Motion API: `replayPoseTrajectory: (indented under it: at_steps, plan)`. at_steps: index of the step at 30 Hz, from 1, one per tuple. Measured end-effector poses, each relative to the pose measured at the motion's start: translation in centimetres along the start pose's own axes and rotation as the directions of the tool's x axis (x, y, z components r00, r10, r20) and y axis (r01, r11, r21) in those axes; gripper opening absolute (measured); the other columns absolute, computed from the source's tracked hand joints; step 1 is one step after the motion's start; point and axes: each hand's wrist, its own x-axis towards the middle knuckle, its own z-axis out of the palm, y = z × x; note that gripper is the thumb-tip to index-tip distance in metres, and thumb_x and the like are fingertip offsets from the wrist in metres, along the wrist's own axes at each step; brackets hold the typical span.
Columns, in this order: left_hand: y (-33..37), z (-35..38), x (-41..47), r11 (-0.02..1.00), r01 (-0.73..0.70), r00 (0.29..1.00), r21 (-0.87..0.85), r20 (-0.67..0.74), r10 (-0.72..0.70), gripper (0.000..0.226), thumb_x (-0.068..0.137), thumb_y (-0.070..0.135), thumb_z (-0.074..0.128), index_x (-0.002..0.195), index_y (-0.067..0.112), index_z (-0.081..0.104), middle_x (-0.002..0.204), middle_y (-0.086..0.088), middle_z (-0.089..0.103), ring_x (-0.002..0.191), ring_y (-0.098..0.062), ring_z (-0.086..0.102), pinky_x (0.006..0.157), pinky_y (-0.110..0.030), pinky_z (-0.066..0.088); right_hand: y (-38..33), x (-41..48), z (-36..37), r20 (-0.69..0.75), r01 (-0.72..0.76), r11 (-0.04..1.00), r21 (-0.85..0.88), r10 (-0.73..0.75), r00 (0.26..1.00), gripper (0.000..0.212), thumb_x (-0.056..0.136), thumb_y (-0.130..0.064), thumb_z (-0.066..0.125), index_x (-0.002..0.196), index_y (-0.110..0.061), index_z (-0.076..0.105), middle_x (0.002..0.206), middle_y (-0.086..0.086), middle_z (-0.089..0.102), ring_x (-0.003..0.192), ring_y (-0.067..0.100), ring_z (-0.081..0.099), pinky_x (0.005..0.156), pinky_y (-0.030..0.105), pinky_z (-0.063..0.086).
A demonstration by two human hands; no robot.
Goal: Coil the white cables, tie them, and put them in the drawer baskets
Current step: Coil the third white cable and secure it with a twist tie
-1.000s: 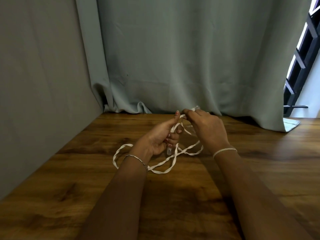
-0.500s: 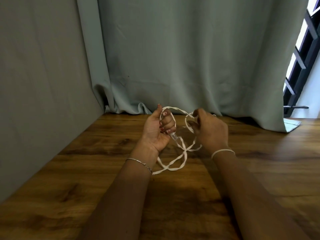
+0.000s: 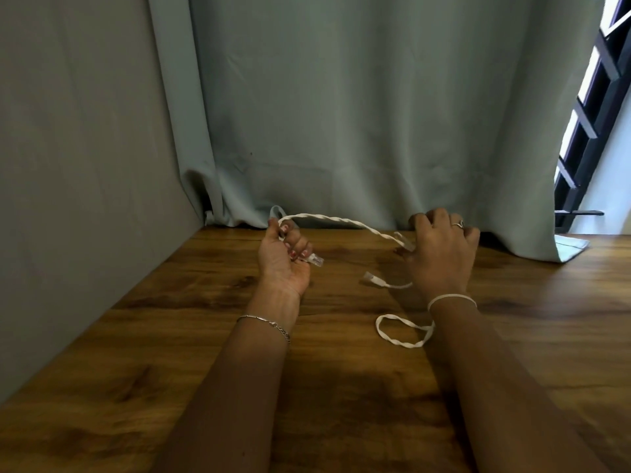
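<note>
Holding white cable (image 3: pixel 341 221) in an arc above wooden table (image 3: pixel 170 336): gripped near one plug by left hand (image 3: pixel 283 261), fingers curled round it; pinched at right hand (image 3: pixel 440 257). Drawn apart, probably to untwist before coiling. Slack left looped by right wrist.

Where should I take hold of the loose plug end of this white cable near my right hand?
Probably just behind the loose plug, on the flat strand rather than the clear tip. The plug points left and its white cable runs right, under the right hand, so come from above and pinch across the flat width. The left hand holds the other plug end.
</note>
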Motion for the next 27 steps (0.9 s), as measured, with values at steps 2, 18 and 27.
replayPoseTrajectory:
  at_steps: [2, 18, 27]
  plan:
    - [0.0, 0.0, -0.1, 1.0, -0.016, 0.999, -0.004, -0.051, 0.016, 0.048, 0.104, 0.037, 0.034, 0.061, 0.017, 0.044, 0.04, 0.008, 0.026, 0.032, -0.005, 0.019, 0.033, -0.018, 0.019, -0.1, 0.2, -0.3, -0.012, 0.044, 0.999, 0.014, -0.043, 0.999, 0.047, 0.063, -0.026, 0.087, 0.102, -0.014, 0.064, 0.103, 0.012, 0.057, 0.095, 0.032, 0.054, 0.078, 0.04, 0.038]
    - [-1.1, -0.2, -0.5, 0.919, 0.246, 0.969, 0.309, -0.115, -0.221, 0.047, 0.103, 0.036, 0.034, 0.061, 0.017, 0.043, 0.04, 0.007, 0.027, 0.031, -0.006, 0.019, 0.035, -0.02, 0.019, -0.3, 0.0, 0.3, 0.277, -0.105, 0.994, 0.033, 0.092, 0.956, 0.006, 0.091, -0.023, 0.057, 0.09, -0.019, 0.062, 0.09, 0.005, 0.066, 0.083, 0.026, 0.064, 0.06, 0.029, 0.037]
    - [-2.1, 0.2, -0.9, 0.822, 0.293, 0.952, 0.488, -0.072, -0.297, 0.049, 0.103, 0.035, 0.037, 0.058, 0.017, 0.042, 0.04, 0.007, 0.029, 0.032, -0.007, 0.021, 0.038, -0.021, 0.02, -3.0, -0.6, -0.9, 0.16, 0.022, 0.887, 0.462, -0.108, 0.981, 0.03, 0.094, -0.018, 0.054, 0.124, -0.017, 0.052, 0.114, 0.005, 0.06, 0.093, 0.024, 0.062, 0.075, 0.035, 0.052]
